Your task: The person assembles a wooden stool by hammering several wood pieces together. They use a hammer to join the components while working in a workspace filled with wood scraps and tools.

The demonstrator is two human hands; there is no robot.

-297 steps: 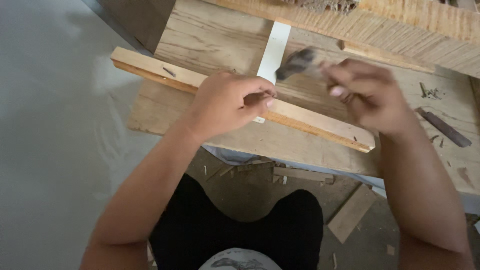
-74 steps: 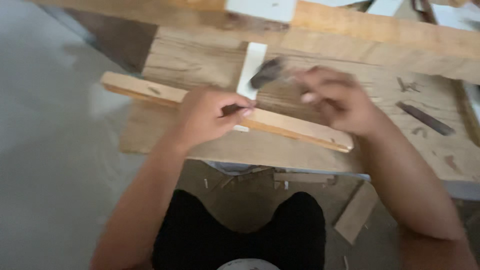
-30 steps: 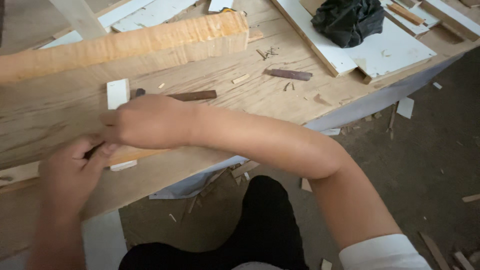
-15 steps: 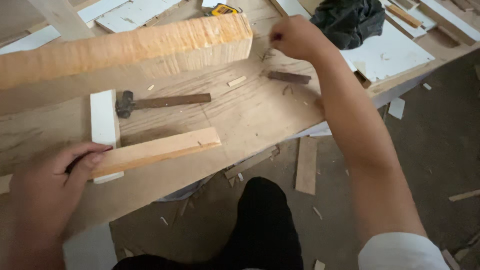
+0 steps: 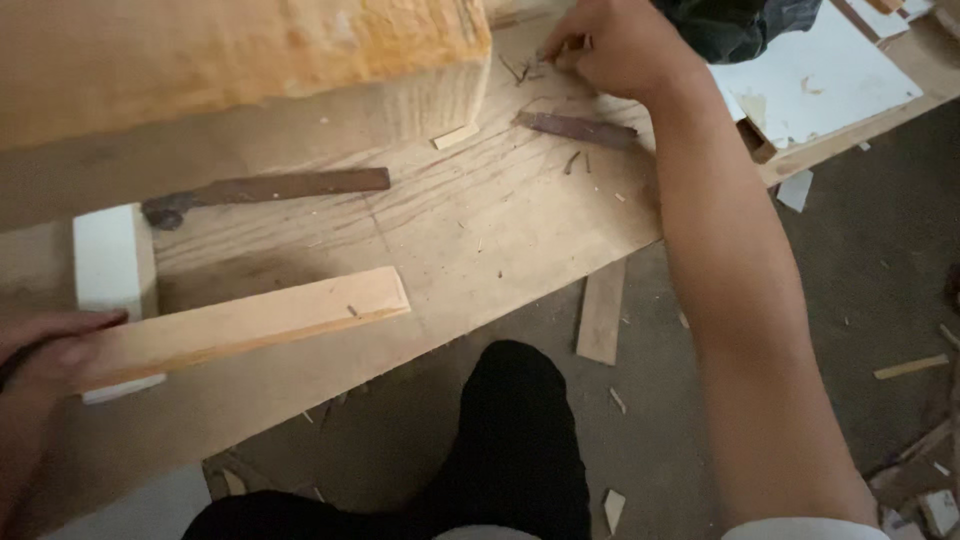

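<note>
Bench: bare plank top, filling the view from 9 to 1 o'clock; wood chips scattered on it
Beam: thick, orange-crusted, lying across the bench at 11 o'clock
Batten: pale strip at 8 o'clock, resting over a white block
Hammer: lying flat just above the batten, head toward 9 o'clock
Right hand: at 12 o'clock, fingertips pinched on small nails (too small to count); a dark flat bar just below it
Left hand: at 9 o'clock, pressed on the batten's end; grip partly out of view
</note>
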